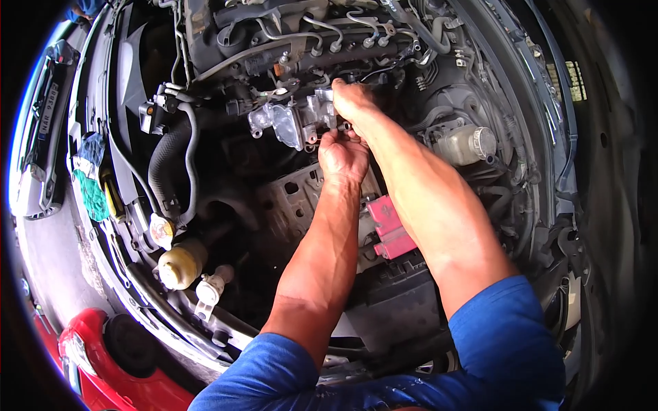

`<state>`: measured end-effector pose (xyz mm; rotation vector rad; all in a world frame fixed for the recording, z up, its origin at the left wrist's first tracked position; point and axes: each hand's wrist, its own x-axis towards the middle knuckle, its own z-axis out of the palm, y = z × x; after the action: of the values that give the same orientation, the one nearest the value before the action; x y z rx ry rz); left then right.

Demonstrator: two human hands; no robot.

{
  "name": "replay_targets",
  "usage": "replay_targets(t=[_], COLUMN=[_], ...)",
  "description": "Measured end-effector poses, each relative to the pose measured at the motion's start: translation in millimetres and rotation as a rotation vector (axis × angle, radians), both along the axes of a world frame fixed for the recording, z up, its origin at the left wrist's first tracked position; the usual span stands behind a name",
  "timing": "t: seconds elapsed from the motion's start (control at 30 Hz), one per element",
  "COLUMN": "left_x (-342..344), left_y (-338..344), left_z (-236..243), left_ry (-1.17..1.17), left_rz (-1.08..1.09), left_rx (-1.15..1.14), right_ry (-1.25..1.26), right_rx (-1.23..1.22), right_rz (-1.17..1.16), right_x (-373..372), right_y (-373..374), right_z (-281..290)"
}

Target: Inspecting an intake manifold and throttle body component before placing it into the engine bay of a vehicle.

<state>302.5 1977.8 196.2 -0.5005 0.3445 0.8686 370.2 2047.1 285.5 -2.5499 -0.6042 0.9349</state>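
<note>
A silver cast-metal housing [291, 123] with mounting lugs sits at the engine's front side, below the thin metal fuel pipes [319, 34]. My right hand [353, 103] grips the housing's right end, its fingers partly hidden behind the metal. Just below it, my left hand [344, 157] is closed, fingertips pinched together at the housing's lower right edge. Whatever sits between those left fingertips is too small and covered to make out. A perforated metal tray [295, 195] lies under my left wrist.
A red plastic cover [391, 229] shows between my forearms. Right of them stands a fluid reservoir [466, 145]. A ribbed black hose [168, 161], yellowed reservoir [181, 266], rags [92, 185] and yellow-handled tool [113, 196] line the left. A wrench [570, 246] rests at the right edge.
</note>
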Motion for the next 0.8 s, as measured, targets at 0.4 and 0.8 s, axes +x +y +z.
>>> replay_targets(t=[0.4, 0.8], left_x=[-3.2, -3.5], left_y=[2.2, 2.0], left_z=[7.6, 20.9], left_ry=[0.071, 0.165], left_rz=[-0.040, -0.077], left_rx=[-0.091, -0.016], right_ry=[-0.032, 0.373], right_rx=[0.095, 0.344], right_rz=[-0.132, -0.336], right_x=[11.9, 11.8], right_y=[0.0, -1.2], right_z=[-46.7, -37.6])
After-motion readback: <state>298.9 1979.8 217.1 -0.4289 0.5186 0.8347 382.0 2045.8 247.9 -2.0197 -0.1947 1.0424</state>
